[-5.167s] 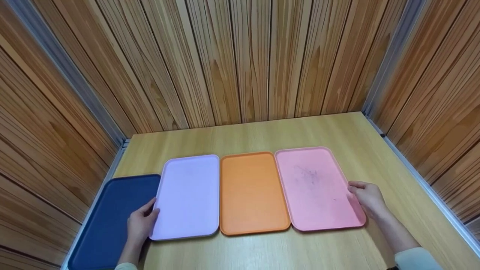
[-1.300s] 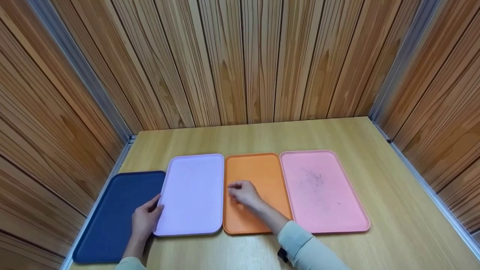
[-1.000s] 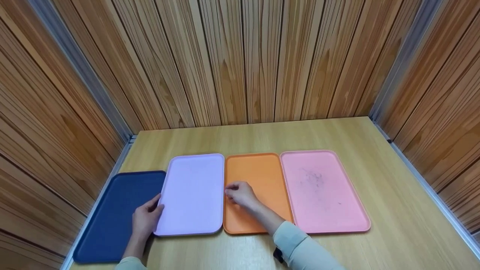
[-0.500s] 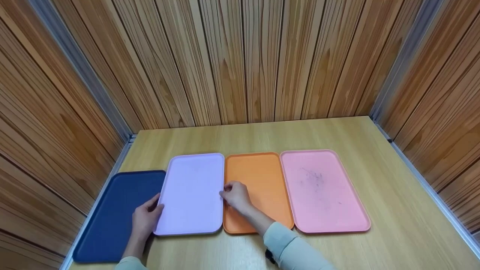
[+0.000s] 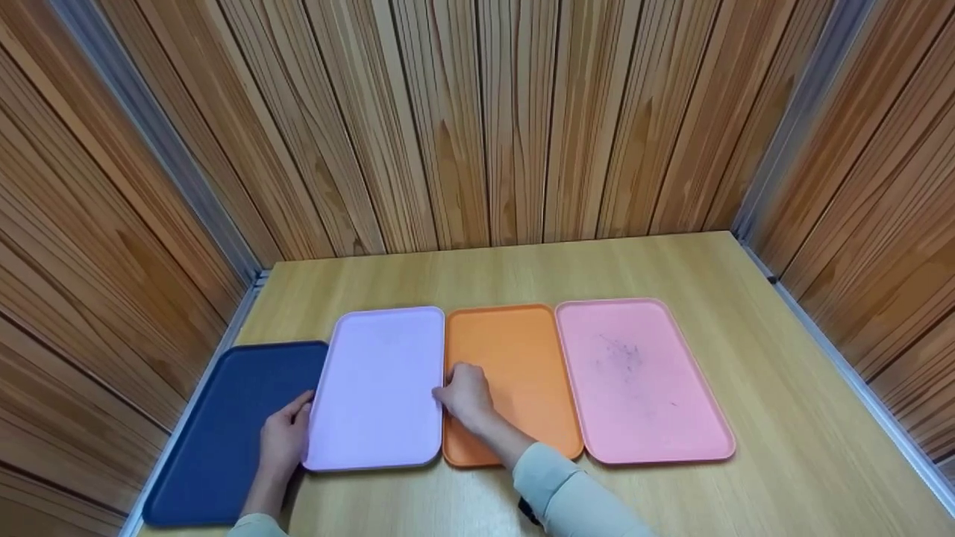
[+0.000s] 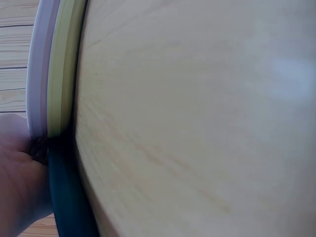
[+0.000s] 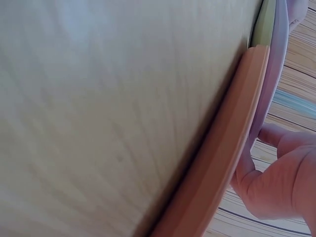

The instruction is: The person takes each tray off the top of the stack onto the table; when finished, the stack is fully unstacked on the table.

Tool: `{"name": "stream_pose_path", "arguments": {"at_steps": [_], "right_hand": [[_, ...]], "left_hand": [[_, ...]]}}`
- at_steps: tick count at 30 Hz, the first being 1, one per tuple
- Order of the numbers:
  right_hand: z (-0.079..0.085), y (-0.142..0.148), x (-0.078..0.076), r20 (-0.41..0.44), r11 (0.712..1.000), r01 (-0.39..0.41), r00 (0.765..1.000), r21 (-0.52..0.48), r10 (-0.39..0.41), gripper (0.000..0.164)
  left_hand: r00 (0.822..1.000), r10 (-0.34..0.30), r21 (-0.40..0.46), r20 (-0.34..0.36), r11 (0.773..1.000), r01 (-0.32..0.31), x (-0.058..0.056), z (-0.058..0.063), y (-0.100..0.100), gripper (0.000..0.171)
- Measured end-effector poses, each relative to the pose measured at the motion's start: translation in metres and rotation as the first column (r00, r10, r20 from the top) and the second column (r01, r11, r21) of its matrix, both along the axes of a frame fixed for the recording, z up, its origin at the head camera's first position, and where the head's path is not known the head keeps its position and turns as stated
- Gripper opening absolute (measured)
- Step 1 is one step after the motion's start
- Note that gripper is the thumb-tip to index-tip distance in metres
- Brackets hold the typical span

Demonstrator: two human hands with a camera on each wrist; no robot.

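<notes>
A purple tray (image 5: 377, 388) lies on a yellow-green tray (image 6: 61, 69), whose side shows beneath it in the left wrist view. My left hand (image 5: 280, 444) holds the purple tray's left rim, fingertips at its edge and partly hidden. My right hand (image 5: 466, 395) reaches across the orange tray (image 5: 515, 350) and pinches the purple tray's right rim between thumb and fingers. In the right wrist view the orange tray's side stands in front of that rim. Left of the stack, partly under my left hand, is a dark blue tray (image 5: 224, 432).
A pink tray (image 5: 642, 380) with dark scuff marks lies right of the orange one. The wooden table (image 5: 507, 276) extends behind and in front of the row. Wood-plank walls (image 5: 477, 127) enclose the back and both sides.
My right hand has left the pink tray's right rim, crossed over the orange tray and taken the purple tray's right rim. My left hand's thumb has slid off the purple tray's top to its edge.
</notes>
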State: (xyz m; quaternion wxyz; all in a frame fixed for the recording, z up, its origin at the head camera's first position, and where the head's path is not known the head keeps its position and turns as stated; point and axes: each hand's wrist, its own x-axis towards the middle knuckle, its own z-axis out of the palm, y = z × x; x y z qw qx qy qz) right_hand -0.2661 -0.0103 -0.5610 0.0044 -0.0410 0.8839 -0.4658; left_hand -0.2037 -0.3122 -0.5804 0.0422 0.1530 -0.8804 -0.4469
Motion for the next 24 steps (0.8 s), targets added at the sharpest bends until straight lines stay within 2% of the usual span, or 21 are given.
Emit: {"name": "stream_pose_path", "arguments": {"at_steps": [5,9,13,24], "right_hand": [[-0.001,-0.0016,0.0007,-0.008,1.0,-0.01,1.0,0.019,0.01,0.025],[-0.003,-0.0007,-0.0002,-0.064,0.999,-0.021,0.998,0.028,0.023,0.025],[-0.0027,0.0013,-0.0013,-0.097,0.999,-0.041,0.994,0.031,0.044,0.024],[0.0001,0.0066,-0.0047,-0.013,0.997,-0.075,0.997,0.006,0.076,0.023]], "left_hand": [[1.0,-0.009,0.009,-0.016,1.0,0.009,0.0011,-0.001,-0.0017,0.041],[0.999,-0.013,-0.004,-0.052,1.0,0.013,0.0008,-0.0004,-0.0011,0.039],[0.998,-0.011,-0.01,-0.059,1.0,0.011,0.0011,0.0013,-0.0013,0.039],[0.999,-0.012,-0.018,-0.033,1.0,0.011,0.0003,0.0004,-0.0009,0.042]]}}
